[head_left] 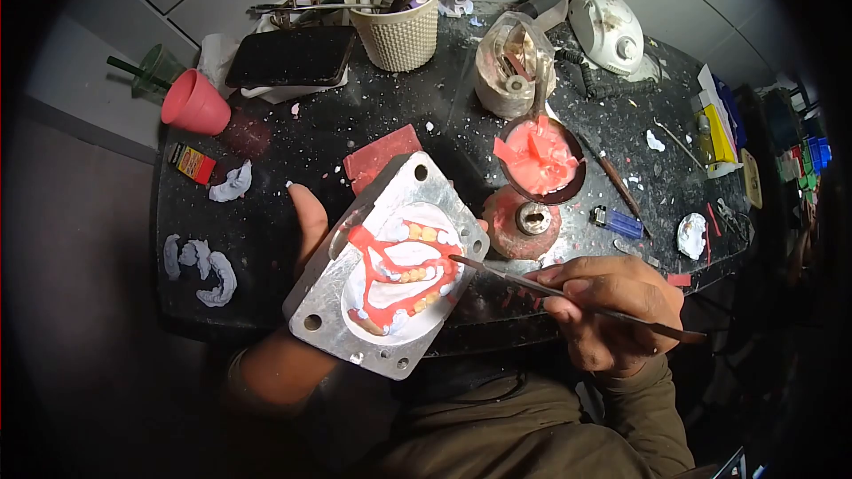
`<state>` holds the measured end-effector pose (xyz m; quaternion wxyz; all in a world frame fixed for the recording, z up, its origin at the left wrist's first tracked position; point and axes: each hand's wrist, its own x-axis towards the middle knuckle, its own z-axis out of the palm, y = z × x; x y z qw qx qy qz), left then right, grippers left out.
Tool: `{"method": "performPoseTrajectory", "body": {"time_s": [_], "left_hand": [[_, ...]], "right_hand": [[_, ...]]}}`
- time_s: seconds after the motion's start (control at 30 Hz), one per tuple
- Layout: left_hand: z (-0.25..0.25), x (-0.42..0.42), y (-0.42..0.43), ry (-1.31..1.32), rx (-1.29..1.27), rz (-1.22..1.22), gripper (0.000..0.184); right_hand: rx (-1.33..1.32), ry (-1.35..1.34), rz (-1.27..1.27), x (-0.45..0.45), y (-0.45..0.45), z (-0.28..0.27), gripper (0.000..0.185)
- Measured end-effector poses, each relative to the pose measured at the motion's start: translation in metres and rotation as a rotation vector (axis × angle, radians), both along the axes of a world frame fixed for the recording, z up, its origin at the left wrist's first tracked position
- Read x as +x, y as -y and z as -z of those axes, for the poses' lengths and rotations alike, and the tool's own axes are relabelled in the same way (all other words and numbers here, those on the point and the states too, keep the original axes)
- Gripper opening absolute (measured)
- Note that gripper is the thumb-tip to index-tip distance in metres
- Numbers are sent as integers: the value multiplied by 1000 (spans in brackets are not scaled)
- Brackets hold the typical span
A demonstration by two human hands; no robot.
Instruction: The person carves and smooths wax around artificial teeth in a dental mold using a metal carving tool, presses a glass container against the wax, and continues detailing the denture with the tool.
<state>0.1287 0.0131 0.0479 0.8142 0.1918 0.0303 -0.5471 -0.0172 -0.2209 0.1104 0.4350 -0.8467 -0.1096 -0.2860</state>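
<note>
My left hand [309,220] holds a metal denture flask [319,279] from beneath, tilted toward me; its thumb shows along the left side and the other fingers are mostly hidden. Set in the flask's white plaster [406,253] are several tooth-coloured pieces [414,275] joined by red wax strips [377,291]. Between the fingers of my right hand [617,306] is a thin wax carving tool [532,284]. Its dark tip meets or nearly meets the red wax at the right side of the plaster. Just beyond the flask lies a pink wax sheet [382,156].
A pan of pink wax [539,158] sits above a spirit burner [524,229], close to my right hand. A blue lighter [617,222] and a brown-handled tool [612,176] lie to the right. White plaster pieces [213,279], a pink cup [197,103] and a basket of tools [397,31] stand around.
</note>
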Motion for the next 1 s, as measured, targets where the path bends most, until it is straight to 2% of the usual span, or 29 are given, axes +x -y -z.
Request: {"method": "performPoseTrajectory", "body": {"time_s": [0.07, 0.47, 0.63, 0.73, 0.77, 0.87, 0.97, 1.0], "left_hand": [[-6, -3, 5, 48, 92, -53, 138], [2, -1, 3, -68, -6, -76, 138], [11, 1, -1, -148, -71, -67, 136], [9, 2, -4, -258, -171, -68, 135], [8, 1, -4, -327, -249, -69, 134], [3, -2, 0, -295, -130, -88, 131], [-1, -4, 2, -295, -186, -111, 128], [1, -2, -2, -128, -59, -34, 122]], "right_hand": [[-4, -2, -1, 0, 0, 0, 35], [18, -34, 16, -3, -1, -1, 33], [66, -34, -22, -4, 3, -2, 25], [273, 153, 90, 1, 9, 8, 15], [492, 225, 217, 6, 4, 8, 12], [497, 183, 349, 13, 29, -1, 12], [449, 164, 355, 17, 46, 3, 8], [452, 145, 357, 17, 45, 3, 8]]}}
